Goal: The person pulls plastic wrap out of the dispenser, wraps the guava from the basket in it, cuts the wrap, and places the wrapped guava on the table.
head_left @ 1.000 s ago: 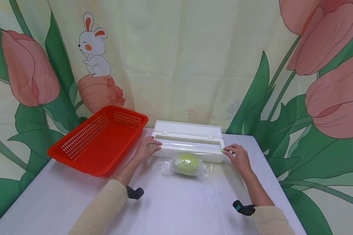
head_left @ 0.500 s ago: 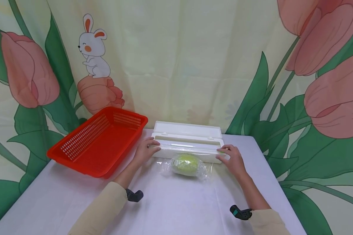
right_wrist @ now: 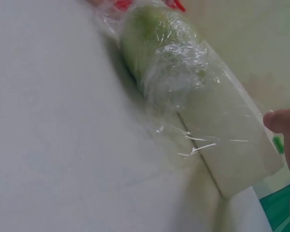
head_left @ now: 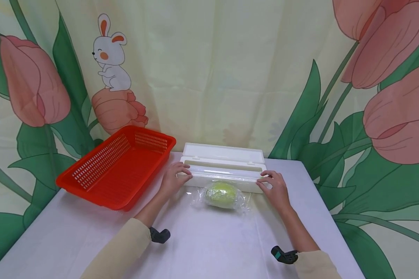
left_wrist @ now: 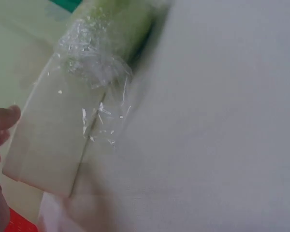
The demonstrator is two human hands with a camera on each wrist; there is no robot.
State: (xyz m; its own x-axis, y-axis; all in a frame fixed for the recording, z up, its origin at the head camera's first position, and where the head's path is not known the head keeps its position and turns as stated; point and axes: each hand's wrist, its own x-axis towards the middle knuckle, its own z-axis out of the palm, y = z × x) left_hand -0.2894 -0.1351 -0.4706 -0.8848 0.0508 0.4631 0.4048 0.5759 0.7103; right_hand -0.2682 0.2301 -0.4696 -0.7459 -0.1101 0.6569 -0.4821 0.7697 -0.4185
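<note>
A white cling film dispenser box [head_left: 223,170] lies across the table with its lid [head_left: 223,153] folded back. My left hand [head_left: 183,173] grips the box's left end, fingers curled over its front edge. My right hand [head_left: 265,181] holds the right end, by a small green slider [right_wrist: 278,144]. In front of the box lies a green round fruit [head_left: 220,195] wrapped in clear film. The left wrist view shows the box [left_wrist: 53,140], the wrapped fruit [left_wrist: 101,38] and my thumb [left_wrist: 5,118]. The right wrist view shows the fruit [right_wrist: 159,53] against the box [right_wrist: 232,140].
A red slotted plastic basket [head_left: 150,133] stands at the left of the dispenser, tilted up on its far side. The white table [head_left: 209,240] ends close behind the box at a flower-printed curtain [head_left: 230,77]. Loose film spreads on the table around the fruit.
My right hand has shifted a little left and nearer, from the green slider at the box's right end onto its front right corner. The left hand stays at the left end.
</note>
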